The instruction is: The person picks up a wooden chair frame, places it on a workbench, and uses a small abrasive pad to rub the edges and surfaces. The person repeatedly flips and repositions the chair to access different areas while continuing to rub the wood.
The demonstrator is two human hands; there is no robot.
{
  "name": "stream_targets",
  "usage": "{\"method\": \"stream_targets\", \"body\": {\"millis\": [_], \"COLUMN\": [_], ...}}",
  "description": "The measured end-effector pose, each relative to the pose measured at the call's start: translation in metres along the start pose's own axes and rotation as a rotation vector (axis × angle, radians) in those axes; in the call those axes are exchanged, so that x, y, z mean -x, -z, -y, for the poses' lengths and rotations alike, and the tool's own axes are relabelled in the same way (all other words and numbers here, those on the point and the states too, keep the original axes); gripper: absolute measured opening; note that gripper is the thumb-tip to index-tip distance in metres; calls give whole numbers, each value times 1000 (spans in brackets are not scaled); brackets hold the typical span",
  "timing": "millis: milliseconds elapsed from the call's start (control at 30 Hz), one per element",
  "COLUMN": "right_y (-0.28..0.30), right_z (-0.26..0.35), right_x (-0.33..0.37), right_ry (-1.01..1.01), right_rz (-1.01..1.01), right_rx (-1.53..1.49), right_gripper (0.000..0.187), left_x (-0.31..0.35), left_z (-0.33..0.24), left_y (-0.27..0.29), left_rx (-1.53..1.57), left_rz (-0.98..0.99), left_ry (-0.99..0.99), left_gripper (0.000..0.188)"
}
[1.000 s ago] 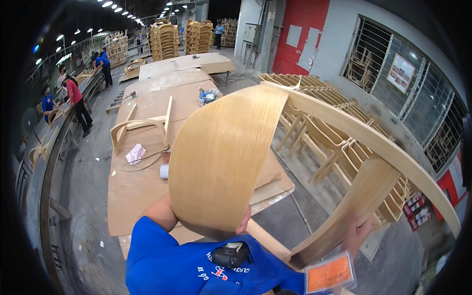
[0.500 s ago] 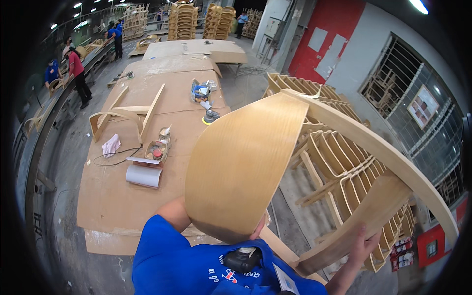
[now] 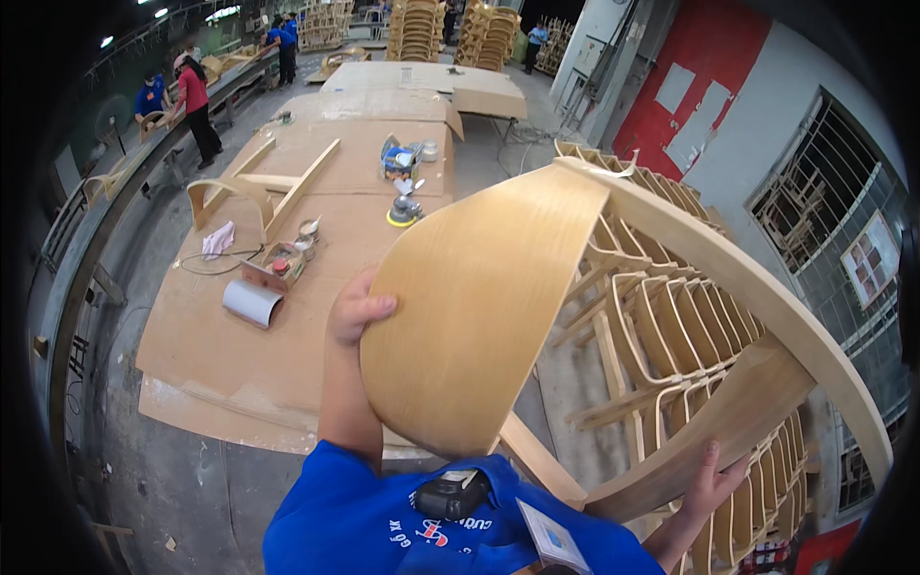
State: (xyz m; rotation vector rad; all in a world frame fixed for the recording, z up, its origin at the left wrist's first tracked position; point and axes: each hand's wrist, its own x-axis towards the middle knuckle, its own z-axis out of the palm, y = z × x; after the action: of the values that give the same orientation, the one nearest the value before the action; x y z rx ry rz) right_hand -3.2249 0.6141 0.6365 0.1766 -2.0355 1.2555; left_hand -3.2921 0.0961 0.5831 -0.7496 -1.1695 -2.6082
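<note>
A large wooden chair frame (image 3: 738,244) is held up in front of my chest, tilted, with a broad rounded panel (image 3: 470,316) on its left side. My left hand (image 3: 359,309) grips the panel's left edge, thumb on the front face and the other fingers hidden behind. Lower right, my right hand (image 3: 711,484) holds the curved crosspiece (image 3: 709,422), its thumb on the near side and its fingers partly out of sight. The panel's lower edge looks darker and reaches close to my blue shirt.
A cardboard-covered table (image 3: 220,369) bears another chair frame (image 3: 265,192), a sander (image 3: 403,211), a pink cloth (image 3: 218,240), a sandpaper sheet (image 3: 252,303) and a small box (image 3: 285,261). Stacked chair frames (image 3: 671,326) stand at right. Several people work beside a long rail (image 3: 115,225).
My left hand has come from behind the panel, where its fingertips showed at the lower right edge, to the panel's left edge. My right hand keeps hold of the crosspiece.
</note>
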Motion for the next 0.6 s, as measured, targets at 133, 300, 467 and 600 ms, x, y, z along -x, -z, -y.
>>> {"method": "stream_targets", "body": {"millis": [133,300,467,600], "right_y": [13,3,-26,-61], "right_z": [-53,-92,-108,-112], "right_x": [-31,-57,-89,-118], "right_ry": [-60,35,16,87], "right_rz": [44,115,250,358], "right_rx": [-123,-200,-336,-414], "right_gripper": [67,67,70,66], "left_x": [-5,13,45,74], "left_z": [19,20,17,5], "left_y": [-39,-63,-75,-79], "left_rx": [-80,-432,-667,-729], "left_rz": [-40,-285,-480,-709], "left_ry": [36,35,-111,-260], "left_gripper": [66,70,90,99]}}
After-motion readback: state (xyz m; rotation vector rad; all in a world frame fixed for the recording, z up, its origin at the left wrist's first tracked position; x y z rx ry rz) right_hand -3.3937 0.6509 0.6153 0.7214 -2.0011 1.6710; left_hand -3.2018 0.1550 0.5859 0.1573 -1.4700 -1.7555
